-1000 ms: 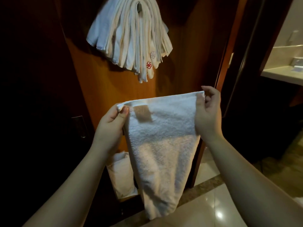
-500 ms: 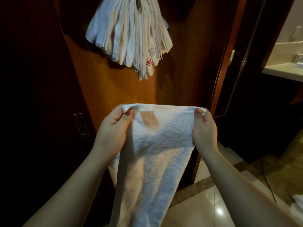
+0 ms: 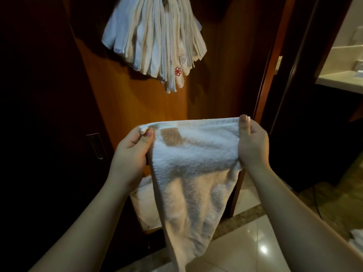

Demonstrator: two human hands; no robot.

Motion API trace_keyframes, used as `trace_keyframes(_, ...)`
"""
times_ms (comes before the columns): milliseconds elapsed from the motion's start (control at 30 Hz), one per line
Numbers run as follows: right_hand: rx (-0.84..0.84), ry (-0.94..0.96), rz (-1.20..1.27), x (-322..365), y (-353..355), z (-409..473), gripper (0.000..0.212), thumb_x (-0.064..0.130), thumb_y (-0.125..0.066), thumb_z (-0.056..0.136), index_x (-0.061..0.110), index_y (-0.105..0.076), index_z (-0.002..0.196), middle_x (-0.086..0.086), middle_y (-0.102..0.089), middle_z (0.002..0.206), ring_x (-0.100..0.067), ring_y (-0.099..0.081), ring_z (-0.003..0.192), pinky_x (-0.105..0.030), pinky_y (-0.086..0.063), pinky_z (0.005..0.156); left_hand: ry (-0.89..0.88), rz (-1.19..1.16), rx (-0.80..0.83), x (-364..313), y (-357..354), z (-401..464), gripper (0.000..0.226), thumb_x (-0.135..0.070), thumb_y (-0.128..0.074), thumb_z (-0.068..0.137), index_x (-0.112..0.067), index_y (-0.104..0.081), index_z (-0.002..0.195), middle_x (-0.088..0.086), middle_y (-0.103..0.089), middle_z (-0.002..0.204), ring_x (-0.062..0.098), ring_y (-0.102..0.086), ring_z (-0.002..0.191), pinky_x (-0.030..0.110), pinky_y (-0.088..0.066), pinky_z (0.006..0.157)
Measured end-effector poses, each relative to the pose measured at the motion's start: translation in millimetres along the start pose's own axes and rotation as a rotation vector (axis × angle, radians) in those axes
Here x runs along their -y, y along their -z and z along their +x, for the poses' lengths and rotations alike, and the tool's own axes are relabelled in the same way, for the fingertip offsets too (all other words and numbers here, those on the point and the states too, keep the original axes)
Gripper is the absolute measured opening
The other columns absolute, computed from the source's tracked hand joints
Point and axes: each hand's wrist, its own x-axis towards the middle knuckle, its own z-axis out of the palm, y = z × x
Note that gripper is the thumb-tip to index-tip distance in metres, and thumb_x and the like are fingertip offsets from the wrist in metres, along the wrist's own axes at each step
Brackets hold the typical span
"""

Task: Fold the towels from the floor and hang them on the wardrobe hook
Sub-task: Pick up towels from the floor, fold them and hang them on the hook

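A white terry towel (image 3: 194,173) hangs in front of me, held by its top edge and tapering downward toward the floor. My left hand (image 3: 131,154) pinches its top left corner, next to a brown label. My right hand (image 3: 252,144) pinches the top right corner. Above, a thick bundle of folded white towels (image 3: 155,38) hangs against the wooden wardrobe door (image 3: 127,103); one shows a red embroidered flower. The hook itself is hidden by the bundle.
A white bag or cloth (image 3: 145,205) sits low inside the wardrobe behind the held towel. More white towels (image 3: 356,240) lie on the glossy tiled floor at the right edge. A dark doorway and a bathroom counter (image 3: 341,81) are to the right.
The towel's top edge dropped and bunched half a second ago; now my hands have spread it wider again, and it hangs narrower at the bottom.
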Motion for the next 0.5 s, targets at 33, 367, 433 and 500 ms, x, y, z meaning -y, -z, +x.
trace_keyframes(33,0.085,-0.085,0.095,-0.2,2.5,1.0,0.051,0.08,-0.051,0.082,0.032,-0.065,0.068,0.021,-0.064,0.065,0.005,-0.059,0.058,-0.007,-0.042,0.053,0.007,-0.002,0.005,-0.7,-0.1,1.3,0.023,-0.034,-0.053,0.096,-0.03,-0.075,0.103,0.005,-0.076,0.099,0.023,-0.073,0.089,0.04,-0.061,0.072)
trace_keyframes(367,0.675,-0.545,0.551,-35.5,27.7,2.7,0.067,0.047,-0.083,0.079,0.005,-0.066,0.127,-0.026,-0.063,0.131,-0.039,-0.061,0.123,-0.043,-0.054,0.095,0.059,0.048,0.101,9.0,10.1,6.9,0.023,-0.035,-0.057,0.093,-0.027,-0.076,0.103,0.004,-0.076,0.093,0.021,-0.071,0.083,0.037,-0.056,0.071)
trace_keyframes(433,0.633,-0.523,0.53,-33.5,25.8,5.6,0.065,0.049,-0.08,0.082,0.005,-0.065,0.127,-0.026,-0.063,0.131,-0.039,-0.06,0.124,-0.046,-0.051,0.1,0.045,0.031,0.106,8.6,15.1,9.8,0.023,-0.034,-0.057,0.093,-0.027,-0.077,0.103,0.004,-0.077,0.094,0.019,-0.072,0.083,0.031,-0.057,0.068)
trace_keyframes(500,0.619,-0.47,0.449,-29.0,24.2,7.1,0.057,0.054,-0.075,0.086,0.011,-0.069,0.124,-0.021,-0.066,0.128,-0.037,-0.063,0.121,-0.046,-0.051,0.1,0.042,0.029,0.12,6.7,18.8,13.0,0.024,-0.033,-0.056,0.093,-0.028,-0.078,0.103,0.002,-0.077,0.093,0.016,-0.072,0.082,0.026,-0.057,0.064)
